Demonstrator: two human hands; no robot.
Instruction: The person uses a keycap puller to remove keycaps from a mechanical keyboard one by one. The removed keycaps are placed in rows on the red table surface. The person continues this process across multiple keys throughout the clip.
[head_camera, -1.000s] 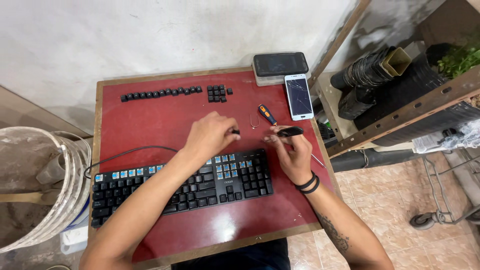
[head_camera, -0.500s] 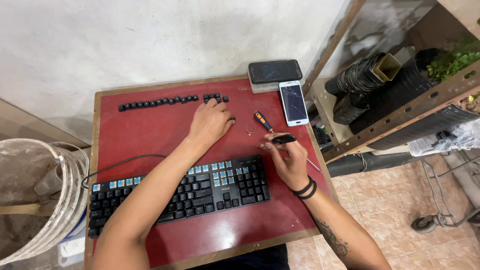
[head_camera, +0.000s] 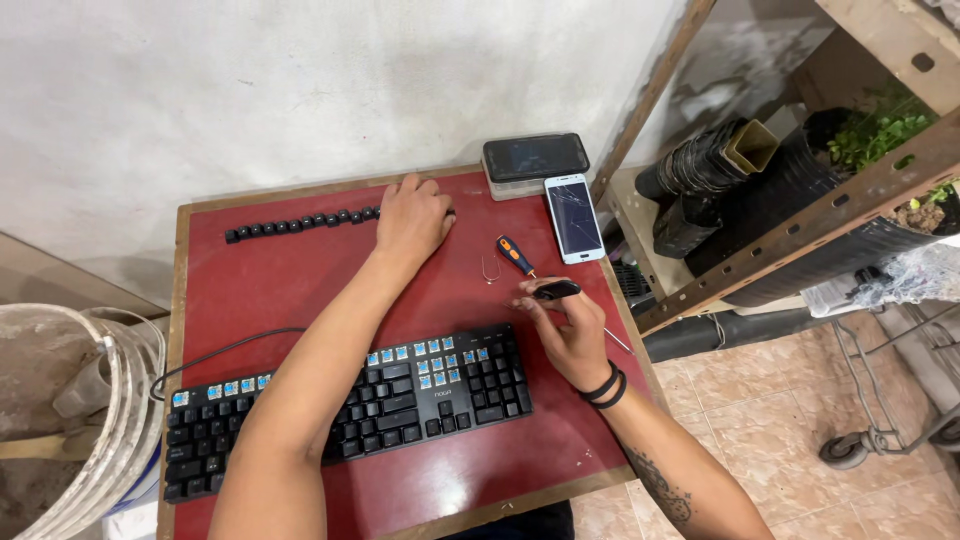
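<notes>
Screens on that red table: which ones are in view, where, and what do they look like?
White phone: flat at the table's far right edge, upright rectangle, dark cracked screen.
Black phone: lying crosswise on a pale box at the far edge, dark glossy screen, unlit.
No packages or signs show.

We have only one view, from a camera on the person's head. It looks steeply down from above onto the red table (head_camera: 300, 270), quite near, so both forearms enter from the bottom edge. It faces toward the wall (head_camera: 300, 90), with a shelf (head_camera: 800, 230) at the right side.
</notes>
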